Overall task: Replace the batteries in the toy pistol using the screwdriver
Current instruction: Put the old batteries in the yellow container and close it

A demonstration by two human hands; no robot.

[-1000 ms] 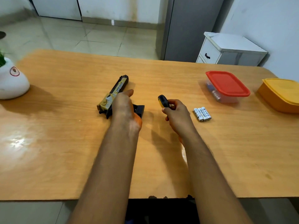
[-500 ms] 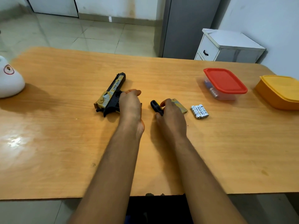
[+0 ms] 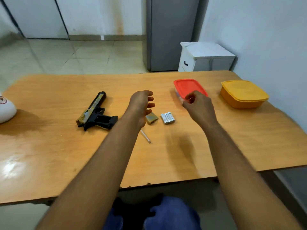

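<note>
**Hands hovering over the worktop, toy pistol lying off to the left**

The left hand (image 3: 141, 105) is hanging above the worktop (image 3: 49, 155) with fingers loosely curled, holding nothing. The right hand (image 3: 197, 107) is hovering in front of the red-lidded box (image 3: 189, 87), fingers curled in; whether it is pinching anything is too blurred to tell. The toy pistol (image 3: 94, 113) is lying flat to the left of the left hand, well apart from it, barrel pointing away. Just under the left hand's fingers a small gold-brown cover (image 3: 151, 118) is lying, and beside that, between the two hands, four batteries (image 3: 167, 118) are lying side by side. The screwdriver (image 3: 145, 136) shaft is poking out from beneath the left wrist. To the right of the right hand, a yellow box (image 3: 244, 95) is sitting.
</note>
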